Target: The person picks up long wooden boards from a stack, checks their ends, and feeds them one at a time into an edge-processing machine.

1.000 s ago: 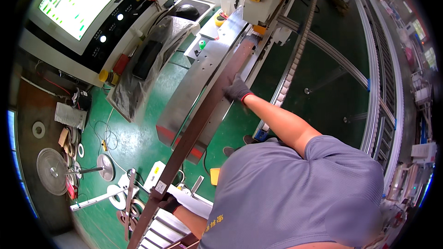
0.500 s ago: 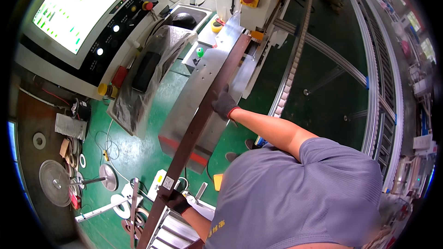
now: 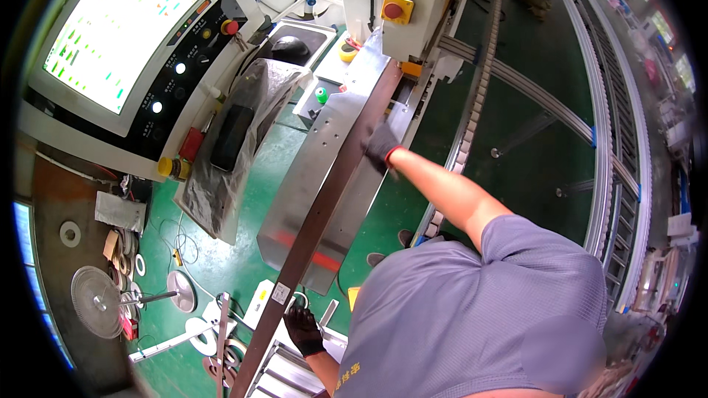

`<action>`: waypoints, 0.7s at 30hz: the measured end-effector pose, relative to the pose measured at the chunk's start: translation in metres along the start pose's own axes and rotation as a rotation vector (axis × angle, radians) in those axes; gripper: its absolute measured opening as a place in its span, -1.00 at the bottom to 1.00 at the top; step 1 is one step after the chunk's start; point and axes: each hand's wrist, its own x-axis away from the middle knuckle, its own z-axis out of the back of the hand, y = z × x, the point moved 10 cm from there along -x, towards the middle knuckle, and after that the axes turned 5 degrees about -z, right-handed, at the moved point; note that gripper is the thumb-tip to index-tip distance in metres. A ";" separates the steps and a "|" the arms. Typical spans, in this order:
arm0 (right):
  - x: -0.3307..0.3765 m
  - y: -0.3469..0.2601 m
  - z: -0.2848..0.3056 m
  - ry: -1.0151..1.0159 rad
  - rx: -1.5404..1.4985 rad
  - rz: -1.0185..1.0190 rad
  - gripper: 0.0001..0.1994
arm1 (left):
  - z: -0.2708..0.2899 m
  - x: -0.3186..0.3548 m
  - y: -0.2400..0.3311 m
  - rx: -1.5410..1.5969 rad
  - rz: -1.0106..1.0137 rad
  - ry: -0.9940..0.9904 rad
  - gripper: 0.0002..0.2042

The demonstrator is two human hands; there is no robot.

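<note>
A long dark brown metal bar (image 3: pixel 324 206) runs diagonally from the lower left up to the white machine head (image 3: pixel 413 7). It lies along the edge of a slanted stainless steel table (image 3: pixel 317 155). My right hand (image 3: pixel 382 144), in a black glove, grips the bar's upper part with the bare forearm stretched out. My left hand (image 3: pixel 302 328), also in a black glove, holds the bar near its lower end, just below a small white label (image 3: pixel 280 292).
A lit control screen (image 3: pixel 118 26) with buttons stands at the upper left, and a plastic-covered keyboard (image 3: pixel 232 140) is below it. Round discs (image 3: pixel 96 302) and tools lie on the green floor at the left. A roller conveyor (image 3: pixel 612 103) curves along the right. A yellow box with a red stop button (image 3: pixel 397 9) sits on the machine head.
Both hands keep hold of the bar. The right hand dipped along it and came back up toward the machine head. The view has shifted slightly.
</note>
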 end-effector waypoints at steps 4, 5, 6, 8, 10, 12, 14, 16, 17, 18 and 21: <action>-0.034 0.027 0.022 -0.081 -0.250 -0.224 -0.31 | -0.066 0.020 0.001 -0.099 -0.017 0.089 -0.55; -0.031 0.015 0.027 -0.051 -0.172 -0.204 -0.32 | -0.085 0.027 0.003 -0.072 0.036 0.166 -0.61; -0.029 0.009 0.033 -0.019 -0.096 -0.184 -0.33 | -0.087 0.021 -0.001 -0.034 0.040 0.089 -0.63; -0.054 0.037 0.021 0.033 -0.076 -0.162 -0.21 | -0.103 -0.002 -0.002 0.024 0.043 -0.100 -0.66; -0.053 0.038 0.016 0.005 -0.050 -0.197 -0.12 | -0.121 -0.003 -0.004 -0.007 0.069 -0.115 -0.72; -0.048 0.031 0.017 -0.065 -0.071 -0.253 -0.06 | -0.120 -0.015 -0.008 -0.134 0.063 -0.220 -0.74; -0.049 0.025 0.020 -0.083 -0.091 -0.260 -0.02 | -0.078 -0.041 0.001 -0.510 -0.170 -0.253 -0.74; -0.054 0.033 0.031 -0.036 -0.108 -0.239 0.02 | -0.059 -0.043 0.022 -0.744 -0.386 -0.202 -0.77; -0.053 0.030 0.032 -0.029 -0.080 -0.230 0.03 | -0.033 -0.044 0.026 -0.511 -0.307 -0.189 -0.79; -0.048 0.020 0.028 -0.031 -0.053 -0.213 0.03 | 0.000 -0.041 0.033 -0.259 -0.227 -0.190 -0.80; -0.054 0.037 0.033 -0.022 -0.040 -0.241 0.01 | 0.005 -0.027 0.052 -0.330 -0.359 -0.005 -0.81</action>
